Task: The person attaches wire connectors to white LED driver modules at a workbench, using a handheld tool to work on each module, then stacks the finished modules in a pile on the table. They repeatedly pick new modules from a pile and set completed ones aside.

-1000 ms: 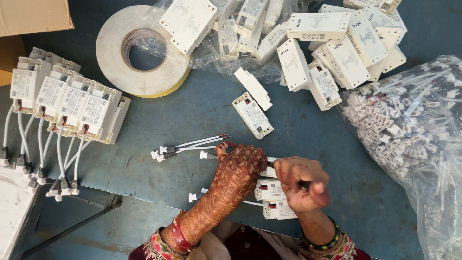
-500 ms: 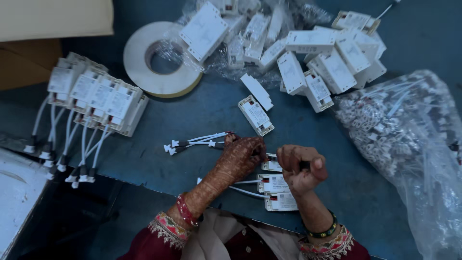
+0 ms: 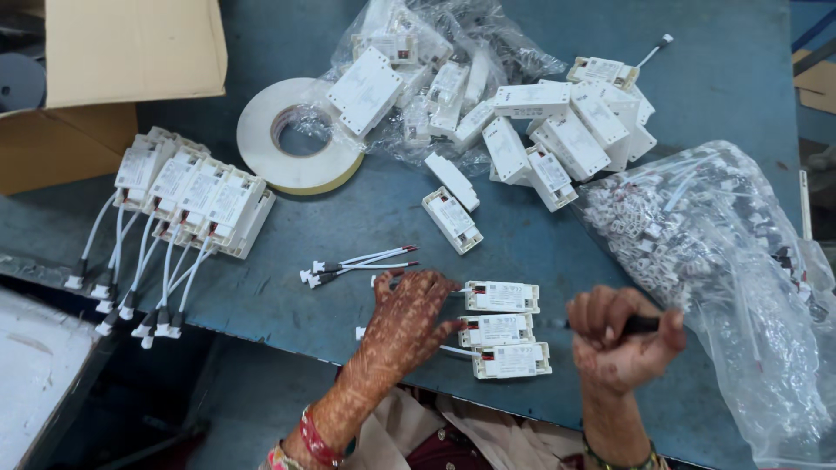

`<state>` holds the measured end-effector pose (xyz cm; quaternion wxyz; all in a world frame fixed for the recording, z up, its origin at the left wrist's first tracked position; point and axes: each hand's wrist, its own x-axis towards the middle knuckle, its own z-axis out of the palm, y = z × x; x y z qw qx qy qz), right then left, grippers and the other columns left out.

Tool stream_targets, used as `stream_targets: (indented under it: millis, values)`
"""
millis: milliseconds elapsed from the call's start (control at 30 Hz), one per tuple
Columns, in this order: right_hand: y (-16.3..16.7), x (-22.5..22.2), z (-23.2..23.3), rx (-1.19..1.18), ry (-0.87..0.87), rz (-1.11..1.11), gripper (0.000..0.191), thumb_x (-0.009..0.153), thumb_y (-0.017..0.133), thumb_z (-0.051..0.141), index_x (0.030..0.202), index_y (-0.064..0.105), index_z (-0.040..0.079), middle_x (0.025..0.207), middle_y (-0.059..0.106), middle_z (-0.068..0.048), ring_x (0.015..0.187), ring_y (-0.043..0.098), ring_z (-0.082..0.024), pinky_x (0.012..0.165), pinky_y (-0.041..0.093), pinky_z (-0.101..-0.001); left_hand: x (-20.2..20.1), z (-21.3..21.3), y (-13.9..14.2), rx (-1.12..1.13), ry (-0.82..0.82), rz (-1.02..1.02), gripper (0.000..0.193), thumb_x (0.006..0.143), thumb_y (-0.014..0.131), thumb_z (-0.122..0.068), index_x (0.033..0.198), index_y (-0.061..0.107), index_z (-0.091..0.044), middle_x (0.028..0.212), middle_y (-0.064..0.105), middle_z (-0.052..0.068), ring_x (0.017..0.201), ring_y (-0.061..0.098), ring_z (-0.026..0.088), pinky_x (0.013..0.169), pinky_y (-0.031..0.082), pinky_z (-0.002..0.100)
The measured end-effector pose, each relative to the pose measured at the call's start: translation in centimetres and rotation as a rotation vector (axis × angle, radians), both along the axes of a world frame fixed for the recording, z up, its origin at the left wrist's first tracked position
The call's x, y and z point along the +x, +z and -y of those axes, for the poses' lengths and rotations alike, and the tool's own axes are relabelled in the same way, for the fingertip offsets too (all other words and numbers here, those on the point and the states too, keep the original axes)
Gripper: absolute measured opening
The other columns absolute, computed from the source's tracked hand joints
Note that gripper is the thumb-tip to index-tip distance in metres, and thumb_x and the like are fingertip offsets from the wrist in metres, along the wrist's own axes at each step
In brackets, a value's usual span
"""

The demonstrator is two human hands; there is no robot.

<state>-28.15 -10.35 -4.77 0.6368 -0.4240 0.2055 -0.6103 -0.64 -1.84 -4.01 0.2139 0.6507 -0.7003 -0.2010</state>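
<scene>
Head view: three white driver modules (image 3: pixel 498 331) in a stack-like row on the blue desk (image 3: pixel 366 226). Left hand (image 3: pixel 403 326), fingers spread flat, touches them. Right hand (image 3: pixel 620 339) clenched around one dark tool (image 3: pixel 643 324).

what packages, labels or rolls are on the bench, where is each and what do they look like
Cardboard box: top left, brown, flap open.
Tape roll: right of the box, flat, white with tan edge.
Clear bag: top centre, crumpled, holding white modules.
Second clear bag: right edge, full of small white connectors.
Module labels: white rectangles beside the left hand.
</scene>
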Motion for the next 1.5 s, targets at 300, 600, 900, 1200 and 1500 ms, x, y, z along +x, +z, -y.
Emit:
stream_targets:
  millis: [300,600,900,1200,1500]
  values:
    - [-2.4,-6.3,-1.5,0.131,-0.031,-0.072,0.077,0.109,0.045,0.068,0.068,0.048,0.003,0.055,0.034,-0.003,0.049,0.028,-0.011,0.057,0.022,-0.0326,-3.6,0.3,1.7,0.19,-0.25,-0.035,0.146,0.049,0.095,-0.063,0.164,0.013,-0.028,0.17,0.003,0.026,0.157,0.003,0.045,0.117,0.0,0.065]
    - [-5.4,-9.6,3.1,0.229,0.242,0.226,0.076,0.119,0.039,0.064,0.077,0.053,0.002,0.059,0.037,-0.002,0.054,0.03,-0.012,0.058,0.028,-0.0287,-7.2,1.9,-0.7,-0.029,-0.245,0.112,0.129,0.042,0.095,-0.053,0.155,0.039,-0.025,0.158,0.032,0.029,0.149,0.029,0.047,0.115,0.018,0.071]
    - [-7.1,-9.8,5.0,0.346,0.298,0.363,0.072,0.114,0.029,0.069,0.087,0.057,0.009,0.071,0.044,0.001,0.061,0.038,-0.01,0.063,0.035,-0.0264,-6.0,1.4,0.3,-0.065,-0.116,0.017,0.11,0.038,0.096,-0.054,0.135,0.056,-0.02,0.142,0.042,0.029,0.136,0.038,0.048,0.104,0.028,0.068]
    - [-7.4,-7.6,6.4,0.311,0.555,0.618,0.067,0.122,0.037,0.061,0.101,0.065,0.003,0.067,0.052,-0.004,0.061,0.05,-0.016,0.061,0.043,-0.0326,18.1,1.4,4.6,0.019,0.746,0.231,0.12,0.041,0.095,-0.067,0.138,0.038,-0.024,0.139,0.038,0.02,0.137,0.031,0.04,0.108,0.022,0.066]
    - [-7.9,-9.0,5.8,0.384,0.335,0.401,0.074,0.116,0.03,0.07,0.088,0.058,0.008,0.07,0.047,0.0,0.061,0.042,-0.013,0.059,0.038,-0.0278,27.1,1.9,4.7,0.131,0.976,0.286,0.114,0.055,0.092,-0.066,0.148,0.038,-0.026,0.146,0.04,0.025,0.145,0.03,0.046,0.111,0.019,0.074]
